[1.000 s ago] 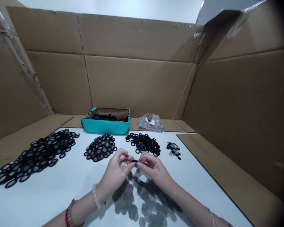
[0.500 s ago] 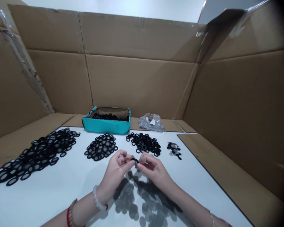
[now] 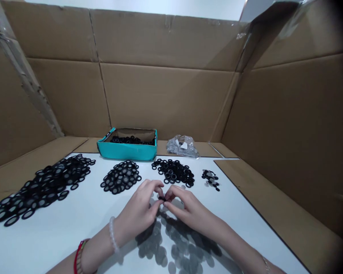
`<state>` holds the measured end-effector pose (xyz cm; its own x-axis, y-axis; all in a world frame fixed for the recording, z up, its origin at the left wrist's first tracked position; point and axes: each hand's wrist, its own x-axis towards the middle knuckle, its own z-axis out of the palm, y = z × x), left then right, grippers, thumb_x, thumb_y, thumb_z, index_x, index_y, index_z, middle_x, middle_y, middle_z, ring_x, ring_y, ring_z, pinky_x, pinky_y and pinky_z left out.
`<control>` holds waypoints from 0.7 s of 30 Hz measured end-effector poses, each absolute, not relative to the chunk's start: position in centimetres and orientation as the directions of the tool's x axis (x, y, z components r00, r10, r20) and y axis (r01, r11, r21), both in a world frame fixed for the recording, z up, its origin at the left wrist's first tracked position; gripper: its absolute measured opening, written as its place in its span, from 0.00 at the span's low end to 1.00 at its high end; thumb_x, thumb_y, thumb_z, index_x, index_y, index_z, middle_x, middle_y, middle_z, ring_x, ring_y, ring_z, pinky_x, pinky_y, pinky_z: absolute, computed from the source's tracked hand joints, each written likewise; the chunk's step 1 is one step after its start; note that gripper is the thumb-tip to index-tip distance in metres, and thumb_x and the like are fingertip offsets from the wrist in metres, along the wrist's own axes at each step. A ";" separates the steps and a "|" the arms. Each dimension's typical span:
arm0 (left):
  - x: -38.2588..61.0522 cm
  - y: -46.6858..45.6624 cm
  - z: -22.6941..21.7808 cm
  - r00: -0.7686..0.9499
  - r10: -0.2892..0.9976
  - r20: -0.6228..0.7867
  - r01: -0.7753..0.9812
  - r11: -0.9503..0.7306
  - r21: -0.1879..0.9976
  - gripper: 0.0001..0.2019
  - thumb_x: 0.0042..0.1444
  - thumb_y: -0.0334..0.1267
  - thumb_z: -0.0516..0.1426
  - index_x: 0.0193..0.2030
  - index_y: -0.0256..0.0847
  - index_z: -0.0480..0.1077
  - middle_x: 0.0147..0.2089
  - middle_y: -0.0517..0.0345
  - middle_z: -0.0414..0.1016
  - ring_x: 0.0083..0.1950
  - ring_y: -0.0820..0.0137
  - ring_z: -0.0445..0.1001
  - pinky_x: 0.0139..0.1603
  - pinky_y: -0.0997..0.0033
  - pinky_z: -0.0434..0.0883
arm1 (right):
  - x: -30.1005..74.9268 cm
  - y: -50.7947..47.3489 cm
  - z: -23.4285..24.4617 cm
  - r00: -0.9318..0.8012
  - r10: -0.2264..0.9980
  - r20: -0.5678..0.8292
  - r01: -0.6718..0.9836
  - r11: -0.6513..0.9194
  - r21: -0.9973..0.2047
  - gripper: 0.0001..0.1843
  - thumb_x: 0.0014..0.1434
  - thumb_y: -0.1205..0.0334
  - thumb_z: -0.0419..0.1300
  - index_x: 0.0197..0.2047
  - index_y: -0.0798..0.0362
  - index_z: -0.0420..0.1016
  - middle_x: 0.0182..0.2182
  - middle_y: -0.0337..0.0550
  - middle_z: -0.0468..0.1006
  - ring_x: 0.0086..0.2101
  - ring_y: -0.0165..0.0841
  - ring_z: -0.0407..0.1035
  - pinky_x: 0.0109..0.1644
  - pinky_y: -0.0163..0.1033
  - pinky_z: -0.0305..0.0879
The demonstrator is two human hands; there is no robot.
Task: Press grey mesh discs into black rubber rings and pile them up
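Observation:
My left hand (image 3: pixel 141 207) and my right hand (image 3: pixel 185 205) meet over the white table (image 3: pixel 60 232), fingertips pinched together on one small black ring (image 3: pixel 161 198). Both hands are closed on it from either side. Beneath them lies a spread of grey mesh discs (image 3: pixel 171 247). Just beyond the hands sit a pile of plain black rings (image 3: pixel 173 172) and a pile of black rings with mesh in them (image 3: pixel 121 177).
A large heap of bigger meshed rings (image 3: pixel 42 186) covers the left of the table. A teal box (image 3: pixel 127 144) holding black rings and a clear plastic bag (image 3: pixel 182 146) stand at the back. A small pile of pieces (image 3: pixel 210 179) lies right. Cardboard walls (image 3: pixel 165 91) surround everything.
Both hands have dropped slightly and closed tighter around the ring, so less of it shows between the fingertips. The view has shifted a little.

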<state>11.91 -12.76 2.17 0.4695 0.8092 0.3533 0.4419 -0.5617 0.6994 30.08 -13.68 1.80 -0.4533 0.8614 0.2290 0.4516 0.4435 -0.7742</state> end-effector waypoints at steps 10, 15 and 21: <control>12.0 -13.2 2.7 0.495 0.794 0.354 0.454 -0.583 0.674 0.12 0.56 0.25 0.47 0.43 0.42 0.62 0.40 0.56 0.66 0.44 0.66 0.64 0.45 0.66 0.62 | 30.6 -14.6 3.0 -0.517 0.818 0.252 0.513 0.532 -0.674 0.07 0.62 0.66 0.49 0.31 0.52 0.57 0.32 0.38 0.65 0.34 0.31 0.61 0.37 0.36 0.58; 12.8 -12.9 1.8 0.307 0.906 0.290 0.247 -0.370 0.896 0.07 0.55 0.31 0.53 0.41 0.43 0.62 0.37 0.58 0.69 0.41 0.68 0.68 0.42 0.69 0.65 | 30.4 -14.4 2.7 -0.434 0.871 0.229 0.525 0.451 -0.722 0.07 0.63 0.61 0.51 0.32 0.51 0.59 0.31 0.37 0.66 0.31 0.30 0.62 0.34 0.34 0.58; 13.0 -12.3 1.2 0.316 0.939 0.133 0.045 -0.155 0.987 0.11 0.54 0.36 0.56 0.43 0.42 0.61 0.35 0.59 0.69 0.39 0.69 0.70 0.39 0.71 0.67 | 30.4 -13.5 1.7 -0.430 0.831 0.354 0.479 0.542 -0.691 0.05 0.63 0.63 0.52 0.35 0.51 0.65 0.32 0.38 0.68 0.34 0.31 0.63 0.38 0.35 0.59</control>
<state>12.98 -12.27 1.17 0.3163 0.9393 0.1328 0.0454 -0.1548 0.9869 30.37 -13.49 1.67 -0.4300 0.8307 0.3536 0.4788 0.5418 -0.6907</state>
